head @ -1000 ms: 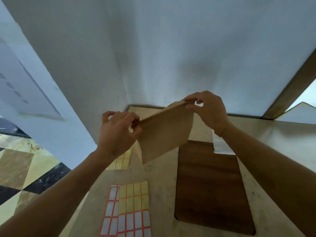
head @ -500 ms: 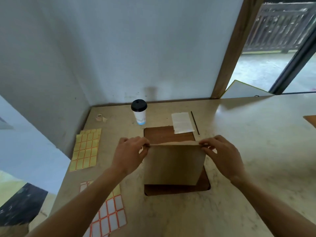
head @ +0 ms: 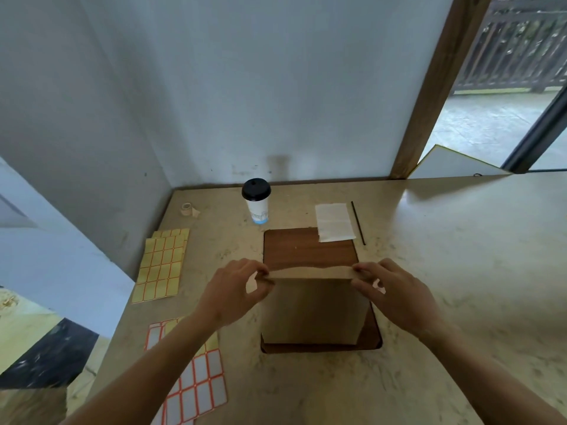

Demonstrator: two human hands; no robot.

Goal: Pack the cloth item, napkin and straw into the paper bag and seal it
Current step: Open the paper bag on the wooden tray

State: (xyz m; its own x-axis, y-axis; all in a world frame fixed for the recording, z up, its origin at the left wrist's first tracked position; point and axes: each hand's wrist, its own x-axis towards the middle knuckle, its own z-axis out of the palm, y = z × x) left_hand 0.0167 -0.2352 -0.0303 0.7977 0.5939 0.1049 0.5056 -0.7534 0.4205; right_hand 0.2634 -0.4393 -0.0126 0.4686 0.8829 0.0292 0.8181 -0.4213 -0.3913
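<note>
A brown paper bag (head: 313,311) stands upright on a dark wooden board (head: 306,250) in the middle of the table. My left hand (head: 236,289) pinches the bag's top left corner and my right hand (head: 395,292) pinches its top right corner, with the mouth only slightly parted. A folded white napkin (head: 334,222) lies behind the bag, overlapping the board's far right corner. A thin black straw (head: 358,223) lies just right of the napkin. A white cup with a black lid (head: 257,200) stands at the back. No cloth item shows.
Yellow label sheets (head: 162,265) lie to the left, and white labels with red borders (head: 196,384) sit near the front left edge. A small tape roll (head: 186,209) rests in the back left corner. Walls close the back and left; a wooden post (head: 435,87) rises at the back right.
The view has dropped from the wall to the table. The bag went from tilted in the air to standing upright on the board, both hands still on its top corners.
</note>
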